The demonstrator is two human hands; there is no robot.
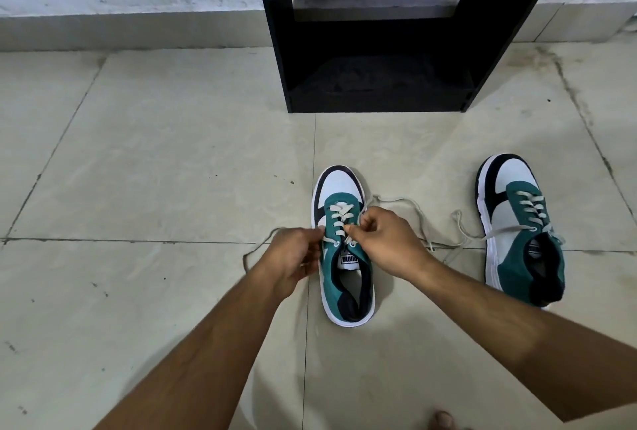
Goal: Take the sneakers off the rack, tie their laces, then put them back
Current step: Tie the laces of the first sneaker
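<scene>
Two green, white and black sneakers stand on the tiled floor, toes pointing away from me. The left sneaker [341,278] is between my hands. My left hand [293,257] pinches its left lace end, which trails off across the floor to the left. My right hand [386,240] pinches the right lace above the tongue, and that lace loops out to the right. The right sneaker [520,226] stands apart at the right, its laces [462,233] loose on the floor. The black rack [379,50] stands behind, its lower shelves bare.
A pale wall with a grey skirting runs along the back. Tile joints cross the floor. A bare toe [443,421] shows at the bottom edge.
</scene>
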